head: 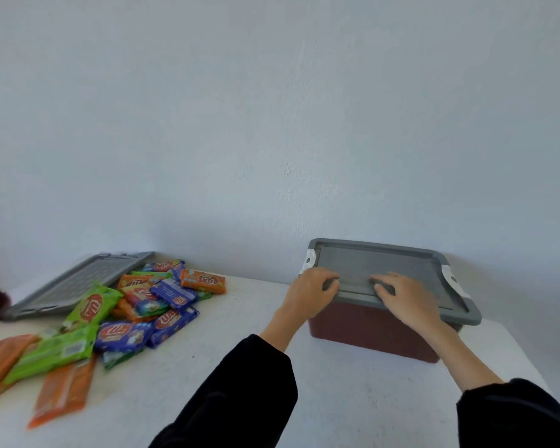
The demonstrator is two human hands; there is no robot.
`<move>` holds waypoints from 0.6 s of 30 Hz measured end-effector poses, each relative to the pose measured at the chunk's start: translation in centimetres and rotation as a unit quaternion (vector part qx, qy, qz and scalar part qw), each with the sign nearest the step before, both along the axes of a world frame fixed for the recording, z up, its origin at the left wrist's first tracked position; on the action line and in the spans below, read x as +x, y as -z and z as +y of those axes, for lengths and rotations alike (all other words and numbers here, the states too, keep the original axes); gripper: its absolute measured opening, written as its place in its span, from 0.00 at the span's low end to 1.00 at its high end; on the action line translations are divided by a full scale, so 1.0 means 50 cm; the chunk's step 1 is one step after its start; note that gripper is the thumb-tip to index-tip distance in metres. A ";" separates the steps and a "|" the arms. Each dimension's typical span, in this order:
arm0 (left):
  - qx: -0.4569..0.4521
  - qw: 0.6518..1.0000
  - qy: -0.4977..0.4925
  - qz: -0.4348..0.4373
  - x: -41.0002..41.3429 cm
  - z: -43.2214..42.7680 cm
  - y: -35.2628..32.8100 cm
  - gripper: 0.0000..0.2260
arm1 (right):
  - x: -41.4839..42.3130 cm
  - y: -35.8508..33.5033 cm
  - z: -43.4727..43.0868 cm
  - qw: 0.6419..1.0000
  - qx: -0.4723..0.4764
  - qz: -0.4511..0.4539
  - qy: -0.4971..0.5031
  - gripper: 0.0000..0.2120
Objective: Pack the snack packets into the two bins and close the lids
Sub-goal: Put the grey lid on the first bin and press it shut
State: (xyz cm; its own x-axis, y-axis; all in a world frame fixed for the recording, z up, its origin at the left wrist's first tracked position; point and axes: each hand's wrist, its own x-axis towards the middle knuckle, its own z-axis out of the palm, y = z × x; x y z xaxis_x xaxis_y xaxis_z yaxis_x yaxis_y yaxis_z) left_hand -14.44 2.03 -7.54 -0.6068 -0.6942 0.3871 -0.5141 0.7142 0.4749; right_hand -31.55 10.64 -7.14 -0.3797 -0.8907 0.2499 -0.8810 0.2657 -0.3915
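The red-brown bin [369,331] stands at the right of the desk [240,321] with its grey lid [385,263] lying on top. The left hand [311,292] curls its fingers over the near-left lid corner. The right hand [408,299] lies spread on the lid surface, holding nothing. The step in hand is judged to be seating this lid. Snack packets [143,305] remain heaped at left beside a second lid [75,286], so the next move calls for even downward pressure, then engagement of the white latches [307,261].

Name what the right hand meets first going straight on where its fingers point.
The right hand lies on the lid; going on, it probably reaches the latch at the far-left corner, beyond the left hand.
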 end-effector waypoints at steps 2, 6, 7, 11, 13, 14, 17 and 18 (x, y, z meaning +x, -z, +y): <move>-0.035 0.998 -0.032 0.045 0.069 -0.001 0.007 0.12 | 0.063 0.002 -0.023 0.999 -0.030 -0.014 -0.042 0.17; -0.085 0.981 -0.151 0.090 0.277 -0.016 0.016 0.12 | 0.248 -0.002 -0.092 0.984 -0.060 -0.047 -0.163 0.17; -0.093 0.973 -0.189 0.094 0.341 -0.020 0.017 0.11 | 0.304 -0.005 -0.112 0.977 -0.057 -0.052 -0.197 0.18; -0.123 0.928 -0.337 0.097 0.606 -0.033 0.022 0.12 | 0.536 -0.019 -0.192 0.950 -0.057 -0.070 -0.299 0.18; -0.134 0.902 -0.399 0.101 0.735 -0.037 0.017 0.13 | 0.650 -0.020 -0.231 0.935 -0.049 -0.069 -0.345 0.19; -0.141 0.888 -0.426 0.106 0.797 -0.037 0.012 0.13 | 0.706 -0.020 -0.250 0.925 -0.045 -0.070 -0.372 0.19; -0.184 0.847 -0.490 0.092 0.967 -0.032 -0.020 0.11 | 0.867 -0.021 -0.304 0.902 -0.031 -0.075 -0.425 0.21; -0.199 0.836 -0.503 0.089 1.018 -0.029 -0.030 0.11 | 0.916 -0.023 -0.321 0.897 -0.024 -0.074 -0.435 0.21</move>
State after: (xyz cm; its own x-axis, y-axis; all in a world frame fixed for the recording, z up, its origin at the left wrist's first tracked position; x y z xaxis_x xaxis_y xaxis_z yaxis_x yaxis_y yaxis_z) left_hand 36.45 0.57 -6.02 0.2994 -0.6139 0.7304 -0.8961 0.0819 0.4362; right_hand 14.27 -5.40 -5.99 0.4218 -0.8559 0.2993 -0.6849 -0.5170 -0.5134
